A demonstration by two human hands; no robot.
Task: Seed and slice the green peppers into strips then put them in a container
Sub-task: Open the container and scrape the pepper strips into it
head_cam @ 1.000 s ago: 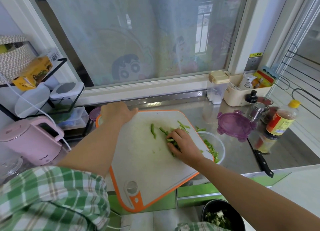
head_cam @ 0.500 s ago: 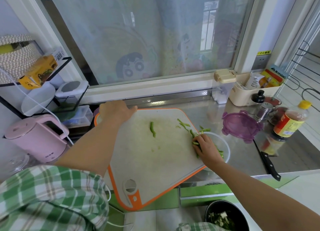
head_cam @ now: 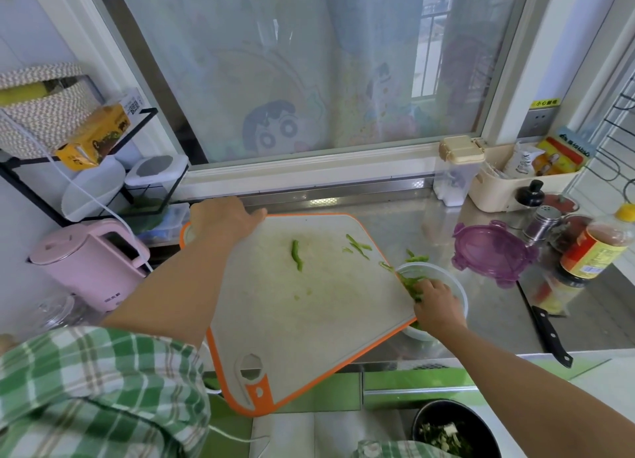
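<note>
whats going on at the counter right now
A person is moving cut pepper strips from the cutting board into the clear container. The left hand holds the board's far corner; the right hand is on a bunch of strips at the board's edge, over the container. A few more lie on the board. The knife lies aside.

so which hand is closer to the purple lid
Right. The right hand is over the clear container, just left of the purple lid. The left hand holds the far left corner of the cutting board, across the board from the lid.
</note>
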